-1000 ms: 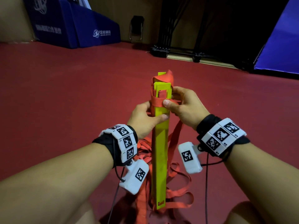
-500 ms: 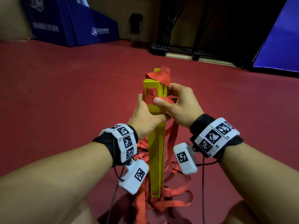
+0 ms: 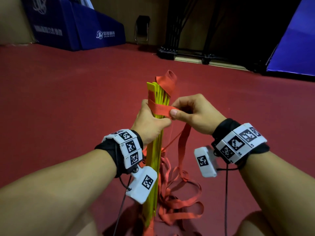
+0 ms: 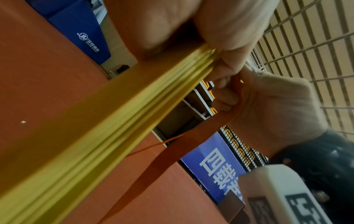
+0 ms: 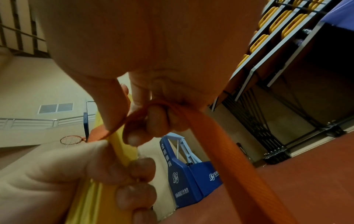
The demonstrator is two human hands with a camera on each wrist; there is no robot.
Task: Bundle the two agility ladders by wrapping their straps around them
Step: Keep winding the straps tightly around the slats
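Since half a second ago the right hand point(image 3: 192, 114) has drawn away from the bundle toward the right, pulling the flat orange-red webbing strap point(image 3: 161, 109) out across the front of the rungs, and the bundle has turned so that the thin edges of its slats face the head camera. That hand pinches the strap's band between thumb and forefinger, its other fingers curled, and the right wrist view shows the webbing looped round a fingertip and trailing down from the palm. Just beside it, the left hand point(image 3: 150, 121) has its fingers curled round the stack of flat yellow plastic ladder rungs point(image 3: 154, 160), gripping it below the wrapped band and holding it nearly upright, tilted a little. One turn of strap already lies round the upper end of the rungs, and a loose fold of webbing pokes up above their tops. Below the hands, the slack lengths of strap hang down and lie in loops on the dark red sports floor point(image 3: 68, 99). Farther off, blue padded mats point(image 3: 95, 29) stand against the wall, and a black metal frame point(image 3: 187, 53) sits at the floor's edge.
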